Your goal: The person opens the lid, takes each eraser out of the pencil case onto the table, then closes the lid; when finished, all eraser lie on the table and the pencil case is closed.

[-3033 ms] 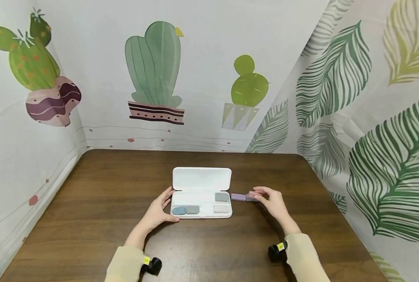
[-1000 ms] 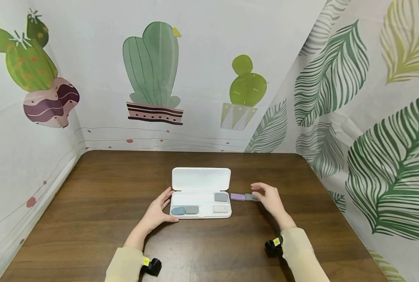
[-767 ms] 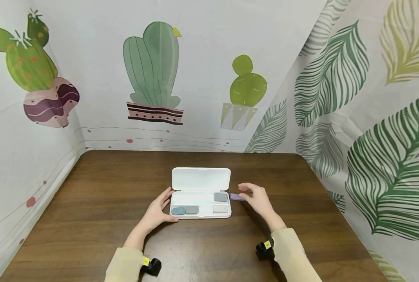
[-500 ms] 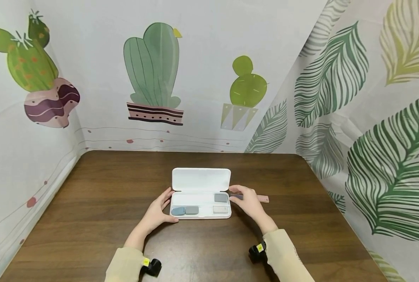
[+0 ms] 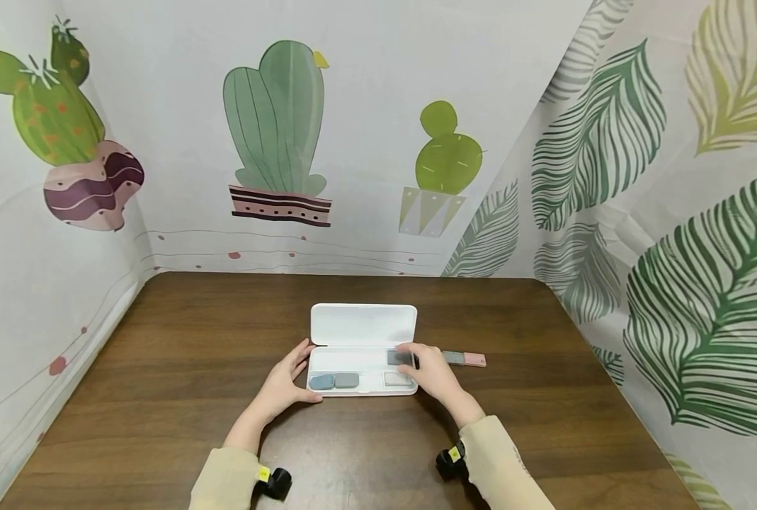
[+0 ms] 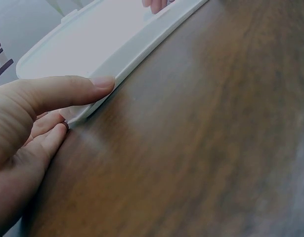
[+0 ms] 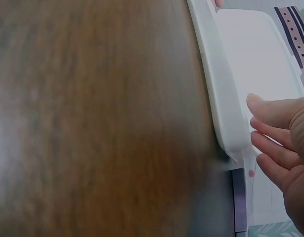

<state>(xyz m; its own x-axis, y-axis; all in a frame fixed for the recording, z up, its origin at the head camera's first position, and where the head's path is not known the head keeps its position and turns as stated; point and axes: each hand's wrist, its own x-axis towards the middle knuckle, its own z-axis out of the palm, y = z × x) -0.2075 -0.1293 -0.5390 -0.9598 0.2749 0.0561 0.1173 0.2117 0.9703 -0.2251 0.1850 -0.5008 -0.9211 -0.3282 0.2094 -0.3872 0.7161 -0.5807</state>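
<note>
A white pencil case (image 5: 363, 392) stands with its lid raised in the head view. My left hand (image 5: 285, 379) holds its left end, thumb on the near edge and fingers round the side. Over the right end reaches my right hand (image 5: 434, 370), thumb and fingers apart on either side of a dark grey block (image 5: 395, 358); whether they touch it is unclear. A blue piece (image 5: 321, 382) and a grey block (image 5: 347, 380) lie front left inside, a whitish block (image 5: 395, 379) front right.
Right of the case, a grey-green block (image 5: 452, 358) and a pink block (image 5: 474, 360) lie end to end. The purple block (image 7: 239, 200) in that row shows in the right wrist view. A brown wooden table (image 5: 225, 312) lies under everything, patterned cloth (image 5: 365, 142) behind.
My right hand, earlier at the row's far end, has moved left along the blocks to the case's right end. The pink block is uncovered now. My left hand stays on the case.
</note>
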